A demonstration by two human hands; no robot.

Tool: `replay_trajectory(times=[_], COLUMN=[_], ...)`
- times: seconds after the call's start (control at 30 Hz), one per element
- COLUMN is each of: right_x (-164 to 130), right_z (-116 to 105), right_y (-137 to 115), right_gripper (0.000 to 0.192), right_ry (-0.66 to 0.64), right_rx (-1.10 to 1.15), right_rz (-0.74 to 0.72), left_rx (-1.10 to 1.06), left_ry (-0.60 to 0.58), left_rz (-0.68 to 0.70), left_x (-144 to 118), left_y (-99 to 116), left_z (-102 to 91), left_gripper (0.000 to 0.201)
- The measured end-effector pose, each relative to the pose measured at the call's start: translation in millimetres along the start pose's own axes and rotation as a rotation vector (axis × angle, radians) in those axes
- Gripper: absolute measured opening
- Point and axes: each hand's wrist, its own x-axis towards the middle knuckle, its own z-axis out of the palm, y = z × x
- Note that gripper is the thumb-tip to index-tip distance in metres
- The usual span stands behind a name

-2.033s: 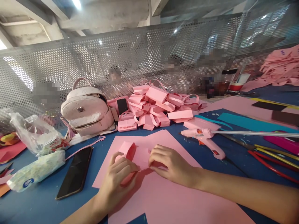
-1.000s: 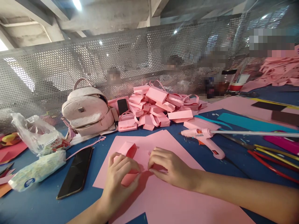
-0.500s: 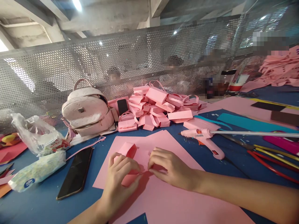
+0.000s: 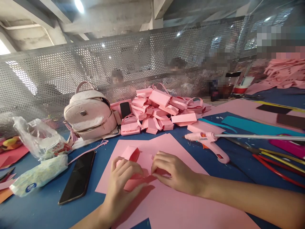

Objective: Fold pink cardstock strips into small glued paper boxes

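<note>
box [image 4: 132, 154] lies under your left hand [image 4: 120, 181], thumb spread from fingers; your right hand [image 4: 175, 174] pinches its edge.

Wider thumb-to-forefinger gap in the left hand [image 4: 119, 183]

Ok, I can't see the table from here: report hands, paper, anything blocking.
Left hand open at folded pink paper. Right hand curled beside it, grip unclear. Glue gun off to the right, touching neither hand.
</note>
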Motion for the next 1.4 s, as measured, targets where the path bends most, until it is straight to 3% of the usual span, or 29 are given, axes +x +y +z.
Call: replay_trajectory(times=[0.23,0.53,0.73,1.0,1.4], right_x=[-0.5,-1.2,-1.3,-0.5,-1.2], right_z=[-0.9,-2.2,-2.1,-2.5,-2.0], right_y=[1.0,2.0,2.3,1.5,2.1], right_gripper=[0.009,0.009,0.008,0.009,0.008], right_ry=[-0.013,-0.013,-0.008,-0.015,-0.016], right_rx=[-0.011,-0.007,-0.008,-0.023,-0.026], right_rz=[0.008,0.023,0.027,0.032,0.028], left_rx=[0.037,0.145,0.155,0.173,0.145], left_ry=[0.036,-0.063,-0.007,-0.009,-0.032], left_rz=[0.074,0.087,0.090,0.137,0.173], left_x=[-1.7,-1.9,0.6,0.5,3.7], left_y=[-3.0,-16.8,-19.8,-20.7,-21.0], left_z=[-5.8,-16.8,-19.2,-20.7,-24.0], left_gripper=[0.012,0.013,0.007,0.021,0.016])
